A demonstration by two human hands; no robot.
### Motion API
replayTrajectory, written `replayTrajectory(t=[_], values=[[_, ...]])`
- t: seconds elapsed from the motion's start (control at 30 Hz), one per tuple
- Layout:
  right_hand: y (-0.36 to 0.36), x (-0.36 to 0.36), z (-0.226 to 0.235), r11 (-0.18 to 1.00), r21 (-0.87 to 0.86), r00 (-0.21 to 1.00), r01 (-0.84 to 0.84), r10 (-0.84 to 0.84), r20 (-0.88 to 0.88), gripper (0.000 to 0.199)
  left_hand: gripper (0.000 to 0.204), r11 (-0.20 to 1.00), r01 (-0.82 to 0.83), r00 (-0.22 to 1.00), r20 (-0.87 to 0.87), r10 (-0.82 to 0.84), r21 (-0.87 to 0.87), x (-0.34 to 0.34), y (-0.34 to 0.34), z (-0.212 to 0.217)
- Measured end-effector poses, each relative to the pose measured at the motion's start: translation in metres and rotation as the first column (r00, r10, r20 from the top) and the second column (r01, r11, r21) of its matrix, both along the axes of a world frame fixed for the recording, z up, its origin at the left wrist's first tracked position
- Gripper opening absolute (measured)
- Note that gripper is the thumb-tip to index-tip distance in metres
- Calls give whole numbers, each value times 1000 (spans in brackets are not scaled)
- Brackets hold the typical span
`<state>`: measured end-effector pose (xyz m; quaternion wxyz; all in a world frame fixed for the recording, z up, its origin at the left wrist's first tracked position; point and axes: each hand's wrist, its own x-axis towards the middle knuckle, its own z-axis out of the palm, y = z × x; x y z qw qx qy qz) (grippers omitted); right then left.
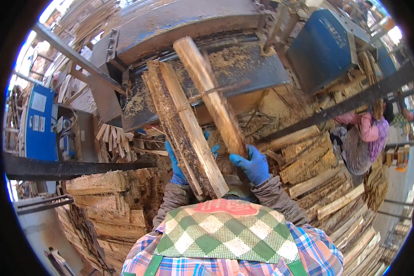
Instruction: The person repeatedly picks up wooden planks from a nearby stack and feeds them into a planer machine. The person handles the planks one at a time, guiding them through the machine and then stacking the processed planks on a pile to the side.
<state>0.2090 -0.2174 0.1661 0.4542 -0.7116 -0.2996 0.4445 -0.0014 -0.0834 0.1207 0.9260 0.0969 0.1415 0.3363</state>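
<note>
My left hand [175,163], in a blue glove, is wrapped round a bark-covered slab of wood [168,112] and a paler strip [188,124] lying against it. Blue fingertips show on the far side of these pieces. In my right hand [254,165], also gloved in blue, is the near end of a long wooden billet [211,94], smeared a little by motion. Both loads point away from me, over the dark metal machine table [257,69]. A thin bark strip [216,91] crosses the billet. The pieces hide part of my left hand.
Stacked split wood stands at my left [110,202] and right [326,184]. Dark metal bars [78,170] cross both sides. A blue machine housing [324,50] is at far right, a blue cabinet door [39,122] at left. Another person [365,138] sits at right.
</note>
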Motion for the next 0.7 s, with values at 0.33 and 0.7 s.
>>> replayTrajectory(t=[0.33,0.7], values=[[217,50,84,819,571,980,-56,154,-126,97,112,994,-82,992,94,88,-66,-7,1,22],[28,-6,-21,999,-25,924,-40,28,-382,36,98,975,2,998,55,10,-224,-38,1,3]])
